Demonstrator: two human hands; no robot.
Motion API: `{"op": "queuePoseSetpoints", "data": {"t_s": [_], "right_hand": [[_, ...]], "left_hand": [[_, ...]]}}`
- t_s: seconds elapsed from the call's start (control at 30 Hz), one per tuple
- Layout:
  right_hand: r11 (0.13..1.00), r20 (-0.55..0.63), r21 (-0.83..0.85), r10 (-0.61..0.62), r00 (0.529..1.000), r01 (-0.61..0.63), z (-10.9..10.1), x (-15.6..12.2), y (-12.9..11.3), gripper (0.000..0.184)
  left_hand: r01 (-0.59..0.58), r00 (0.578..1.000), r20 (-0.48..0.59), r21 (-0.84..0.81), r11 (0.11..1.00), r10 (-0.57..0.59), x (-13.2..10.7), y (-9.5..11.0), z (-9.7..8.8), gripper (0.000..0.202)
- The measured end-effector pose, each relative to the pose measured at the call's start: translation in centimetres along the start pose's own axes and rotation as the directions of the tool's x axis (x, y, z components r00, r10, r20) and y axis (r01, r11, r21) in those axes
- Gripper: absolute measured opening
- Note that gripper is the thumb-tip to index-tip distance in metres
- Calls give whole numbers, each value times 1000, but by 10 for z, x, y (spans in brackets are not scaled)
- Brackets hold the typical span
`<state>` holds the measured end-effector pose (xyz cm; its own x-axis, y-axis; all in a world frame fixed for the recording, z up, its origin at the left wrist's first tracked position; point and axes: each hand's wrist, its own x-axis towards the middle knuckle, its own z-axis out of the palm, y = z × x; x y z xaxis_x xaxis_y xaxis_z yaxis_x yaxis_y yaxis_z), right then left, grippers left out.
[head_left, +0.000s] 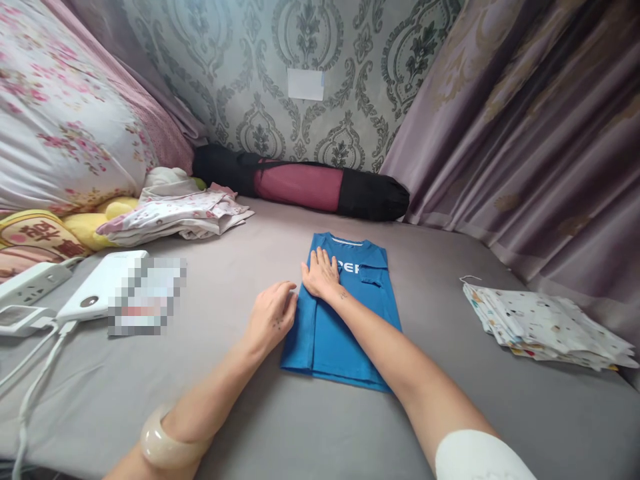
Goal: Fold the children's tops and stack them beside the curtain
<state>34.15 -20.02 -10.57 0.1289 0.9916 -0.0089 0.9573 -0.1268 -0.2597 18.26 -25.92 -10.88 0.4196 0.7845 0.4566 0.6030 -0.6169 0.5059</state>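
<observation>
A blue long-sleeved shirt (357,320) lies flat on the grey bedsheet, its sides and sleeves folded inward over the front. White letters on its chest are partly covered by a folded sleeve. My right hand (321,272) rests open and flat on the shirt's upper left part, fingers stretched toward the collar. Beside the shirt's left edge is my left hand (274,315), loosely curved, with thumb and forefinger apart and no cloth visible in it. Its other fingers are partly hidden behind the back of the hand.
Folded patterned cloths (545,327) lie at the right. A long black and red bag (300,187) lies along the wall. At left are folded clothes (180,210), a white power bank (103,283) with cables, a power strip (33,287) and a blurred packet (150,297).
</observation>
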Motion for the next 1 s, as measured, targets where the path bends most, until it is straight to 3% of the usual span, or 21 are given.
{"op": "queuePoseSetpoints", "data": {"t_s": [0.17, 0.37, 0.5, 0.77, 1.0], "right_hand": [[1000, 27, 0, -18, 999, 18, -7, -12, -5, 64], [993, 102, 10, -118, 988, 117, -11, -55, -18, 68], [988, 113, 27, -153, 982, 151, -5, -74, -21, 67], [990, 100, 36, -139, 985, 136, -5, -83, -23, 67], [964, 164, 111, -258, 952, 242, -18, -130, -26, 68]], "left_hand": [[112, 992, -51, -24, 993, -113, 4, 0, -6, 23], [220, 971, -81, -55, 974, -224, 5, 0, -8, 23], [230, 969, -69, -73, 970, -235, 5, 0, -7, 24], [232, 970, -67, -61, 971, -236, 6, 0, -7, 24], [239, 969, -48, -75, 968, -243, 5, -1, -7, 25]]}}
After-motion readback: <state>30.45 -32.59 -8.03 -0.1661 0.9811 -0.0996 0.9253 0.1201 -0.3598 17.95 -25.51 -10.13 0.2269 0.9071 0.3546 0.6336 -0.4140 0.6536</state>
